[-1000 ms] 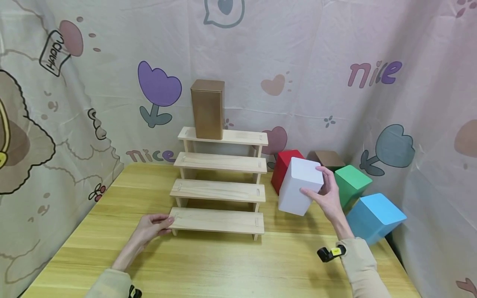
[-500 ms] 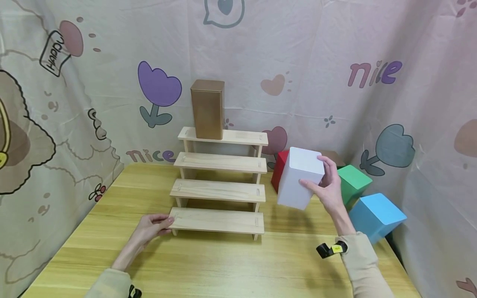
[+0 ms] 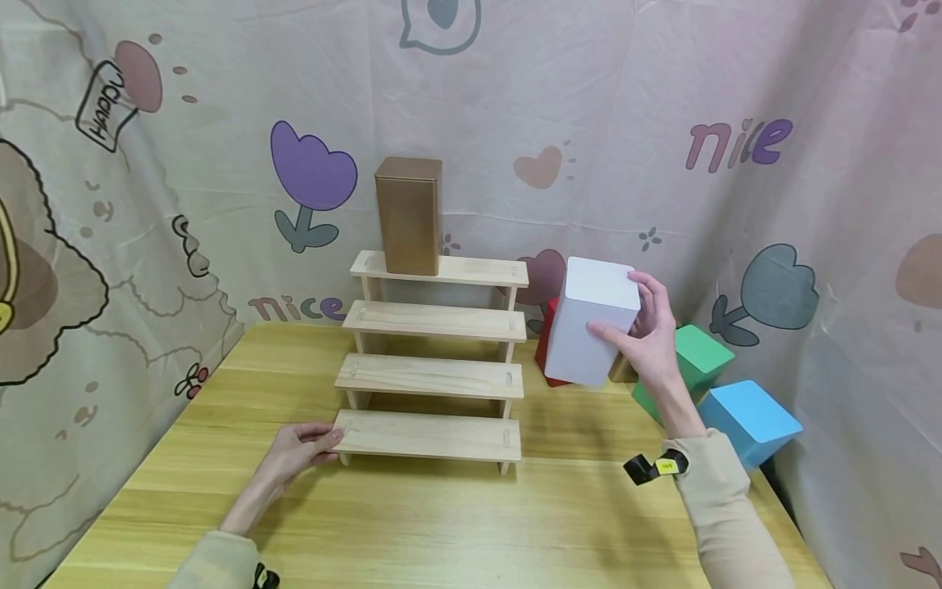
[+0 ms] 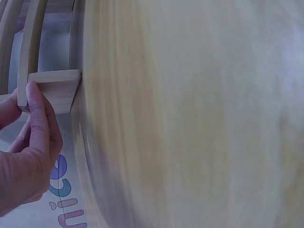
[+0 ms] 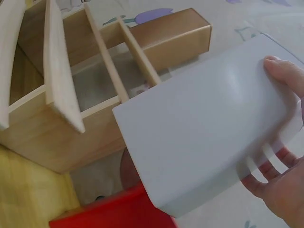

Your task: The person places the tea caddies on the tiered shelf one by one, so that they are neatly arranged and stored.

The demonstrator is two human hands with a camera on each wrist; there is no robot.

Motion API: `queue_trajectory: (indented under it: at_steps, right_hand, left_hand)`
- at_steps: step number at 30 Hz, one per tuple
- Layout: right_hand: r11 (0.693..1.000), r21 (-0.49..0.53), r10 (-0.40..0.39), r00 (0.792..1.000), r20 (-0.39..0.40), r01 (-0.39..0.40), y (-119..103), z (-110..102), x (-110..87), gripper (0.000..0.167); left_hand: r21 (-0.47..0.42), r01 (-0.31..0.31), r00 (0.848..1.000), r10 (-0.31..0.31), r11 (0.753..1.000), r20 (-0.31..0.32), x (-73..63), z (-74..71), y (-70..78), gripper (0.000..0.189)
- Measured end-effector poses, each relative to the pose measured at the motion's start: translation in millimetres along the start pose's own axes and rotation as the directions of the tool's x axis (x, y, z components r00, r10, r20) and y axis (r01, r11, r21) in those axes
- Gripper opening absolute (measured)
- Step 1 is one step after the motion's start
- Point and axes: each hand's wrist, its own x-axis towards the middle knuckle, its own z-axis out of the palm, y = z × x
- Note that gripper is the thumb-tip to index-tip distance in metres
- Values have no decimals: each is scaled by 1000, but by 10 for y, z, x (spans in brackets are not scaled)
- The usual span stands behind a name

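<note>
My right hand (image 3: 651,339) grips a white box (image 3: 592,323) by its right side, thumb on the near face and fingers behind. The box hangs slightly tilted above the table, right of a four-step wooden display stand (image 3: 430,379). In the right wrist view the white box (image 5: 204,123) overlaps the stand's upper steps. My left hand (image 3: 294,454) pinches the left end of the lowest step; the left wrist view shows thumb and fingers (image 4: 38,118) around the board's end (image 4: 28,61). A bronze-brown box (image 3: 408,217) stands upright on the top step, left of its middle.
Partly hidden behind the white box is a red box (image 3: 547,343). A green box (image 3: 702,356) and a blue box (image 3: 751,421) stand near the table's right edge, with a brown box (image 3: 622,370) mostly hidden. A patterned cloth (image 3: 471,106) hangs behind the table (image 3: 441,523).
My right hand has raised the white box, moving it up and slightly away over the red box. My left hand stays on the lowest step.
</note>
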Motion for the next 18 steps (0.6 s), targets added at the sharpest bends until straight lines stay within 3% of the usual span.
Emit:
queue_trajectory:
  at_steps: [18]
  right_hand:
    - [998,-42,-45,999,12,46,-271,141,324,76]
  left_hand:
    - [7,1,1000,-1,1000,-8,-11,6,7,49]
